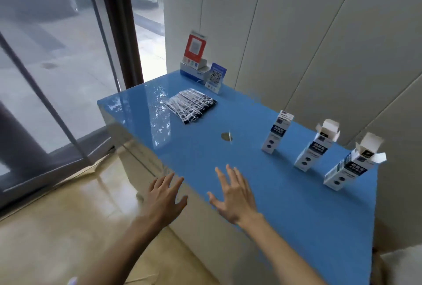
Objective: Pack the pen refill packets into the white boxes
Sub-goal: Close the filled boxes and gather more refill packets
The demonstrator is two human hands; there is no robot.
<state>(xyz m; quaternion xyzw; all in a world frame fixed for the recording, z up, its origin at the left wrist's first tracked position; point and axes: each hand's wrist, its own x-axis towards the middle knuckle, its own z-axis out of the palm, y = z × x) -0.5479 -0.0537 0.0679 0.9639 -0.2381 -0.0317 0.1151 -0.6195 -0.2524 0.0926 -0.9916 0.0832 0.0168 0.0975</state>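
Left hand: your left hand (164,195) hangs over the near edge of the bench (285,204), fingers spread wide, holding nothing.
Right hand: your right hand (233,195) is above the blue top, fingers straight and fanned out, also holding nothing.
Refill packets: the packets (190,106) lie in a fanned pile at the far left of the bench, well apart from both of your hands.
White boxes: three stand upright in a row along the right side. The far box (275,135) has its top closed; the middle box (316,147) and the near box (351,166) have their top flaps open.
Far corner: a red card (195,48) and a blue card (215,78) stand by the wall.
Bench middle: a small round metal fitting (226,136) is set in the top.
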